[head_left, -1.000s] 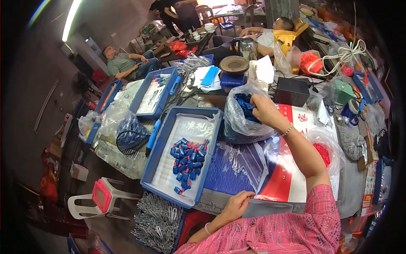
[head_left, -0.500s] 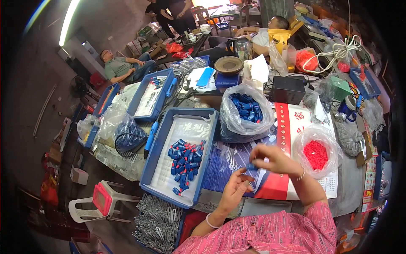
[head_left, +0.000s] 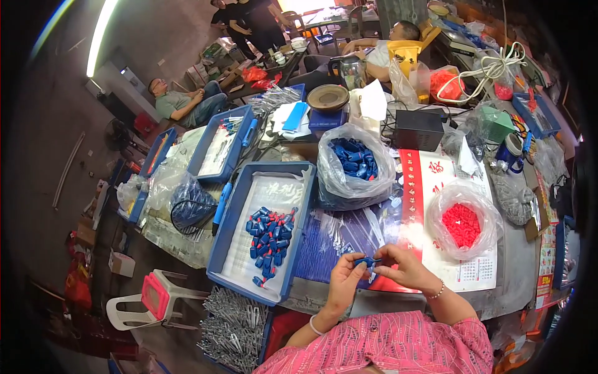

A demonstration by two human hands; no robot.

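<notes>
A small blue plastic part [head_left: 367,261] is held between my two hands, above the near edge of the dark blue sheet. My left hand [head_left: 345,277] pinches its left end with thumb and fingers. On its other side, the closed fingers of my right hand [head_left: 403,267] grip it too; a thin pale piece by them is too small to name. To the left, a blue tray [head_left: 215,265] holds a pile of blue parts with red ends [head_left: 271,240]. Beyond my hands stands a clear bag of blue parts [head_left: 354,159]. Right of them is a clear bag of small red pieces [head_left: 461,225].
Metal rods [head_left: 233,327] fill a bin below the tray. A black box [head_left: 418,129], a coiled white cable [head_left: 492,68] and a blue-based round dish [head_left: 328,98] stand farther back. A plastic chair [head_left: 152,299] is at lower left. Other people sit and stand in the background.
My right hand has come down and closer to my left, and both now meet at the blue part. The view has shifted slightly.
</notes>
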